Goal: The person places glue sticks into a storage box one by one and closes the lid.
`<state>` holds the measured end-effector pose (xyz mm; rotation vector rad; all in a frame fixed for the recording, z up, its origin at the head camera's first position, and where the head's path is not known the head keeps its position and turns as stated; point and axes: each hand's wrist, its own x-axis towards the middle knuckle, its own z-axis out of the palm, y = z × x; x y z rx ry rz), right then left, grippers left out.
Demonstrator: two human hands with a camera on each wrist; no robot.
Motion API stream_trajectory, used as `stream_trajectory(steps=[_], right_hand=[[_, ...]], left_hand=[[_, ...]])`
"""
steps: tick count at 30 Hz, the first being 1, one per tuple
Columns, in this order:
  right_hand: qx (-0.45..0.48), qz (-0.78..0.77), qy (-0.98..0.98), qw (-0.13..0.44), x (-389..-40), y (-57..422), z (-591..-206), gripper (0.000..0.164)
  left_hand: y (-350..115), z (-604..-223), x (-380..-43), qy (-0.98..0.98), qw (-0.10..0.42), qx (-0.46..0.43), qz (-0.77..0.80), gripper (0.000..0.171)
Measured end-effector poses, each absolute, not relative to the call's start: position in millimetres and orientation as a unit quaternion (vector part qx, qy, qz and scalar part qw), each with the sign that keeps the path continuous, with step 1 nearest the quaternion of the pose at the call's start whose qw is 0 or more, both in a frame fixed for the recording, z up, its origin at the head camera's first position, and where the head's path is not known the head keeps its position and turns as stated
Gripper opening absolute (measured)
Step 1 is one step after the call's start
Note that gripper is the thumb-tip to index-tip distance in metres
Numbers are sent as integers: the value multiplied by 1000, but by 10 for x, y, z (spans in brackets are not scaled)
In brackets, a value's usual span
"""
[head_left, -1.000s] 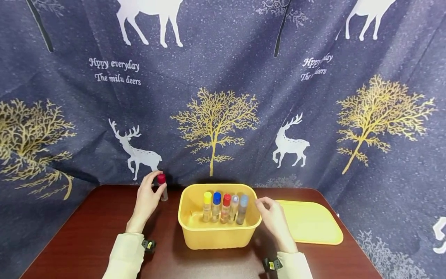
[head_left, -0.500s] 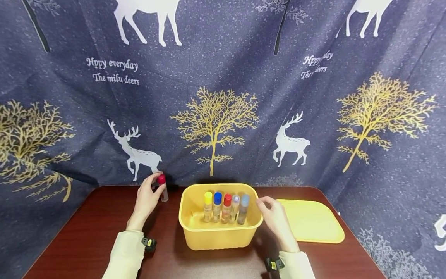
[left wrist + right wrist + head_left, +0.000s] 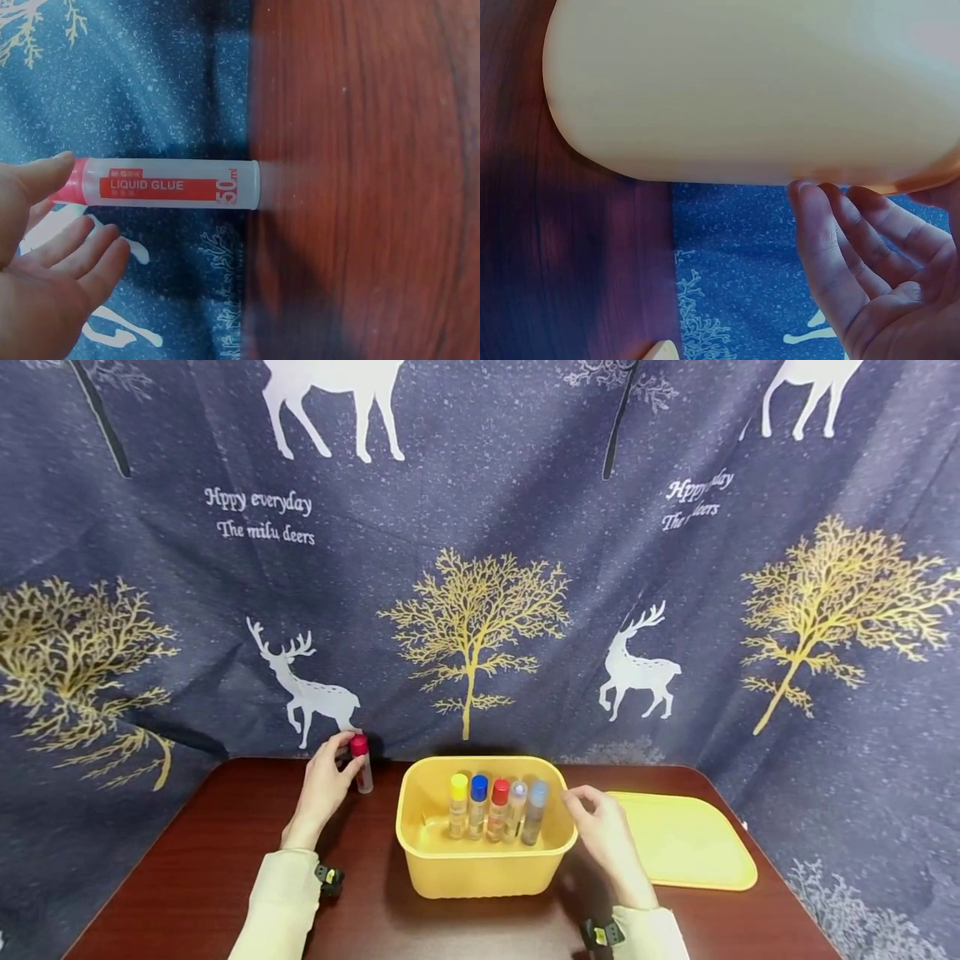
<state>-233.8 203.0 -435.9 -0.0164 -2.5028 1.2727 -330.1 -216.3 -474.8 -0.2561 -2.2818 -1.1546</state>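
Left hand (image 3: 324, 785) pinches a glue bottle (image 3: 169, 184) by its red cap, thumb on one side and a fingertip on the other, while further fingers hang loose below. This bottle stands upright at the far edge of the counter (image 3: 187, 868), toward its far left corner; its red label reads LIQUID GLUE and 50ml. Its base appears to meet the counter, though whether it bears weight there cannot be told. Right hand (image 3: 606, 835) has its fingers loosely bent, tips at the right end of a yellow box (image 3: 491, 875); whether they grip the rim cannot be told.

Just right of the held bottle, the box sits open near the middle of the far edge. Inside, five bottles (image 3: 497, 818) stand in a close row, capped yellow, blue, red, pale lilac and light blue from left to right. Beyond the right hand, a flat yellow lid (image 3: 690, 839) with rounded corners lies beside the counter's right edge. Each arm wears a pale sleeve (image 3: 281, 902) and a small black wrist camera (image 3: 330, 878). Behind the far edge hangs a dark blue cloth (image 3: 465, 493) printed with white deer and golden trees.
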Motion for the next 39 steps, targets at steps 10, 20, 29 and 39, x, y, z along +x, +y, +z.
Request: stream_trajectory(steps=[10,20,29,39], right_hand=[[-9,446,-879,169,-2331,2020,-4369,17],[-6,449,-878,168,-2337,2020,-4371,16],[-5,449,-878,166,-2332,2031,-4359,20],[3,446,-878,176,-2326,2032,-4360,19]], left_hand=[[-2137,-4717,-3321,-846,255,-94,-459,48],[-2175,-4761,-3360,-843,267,-103,-456,45],[-2124,-4762,-3351,-877,255,-90,-397,52],[-2053,-4761,-3324,-880,262,-83,-388,49]])
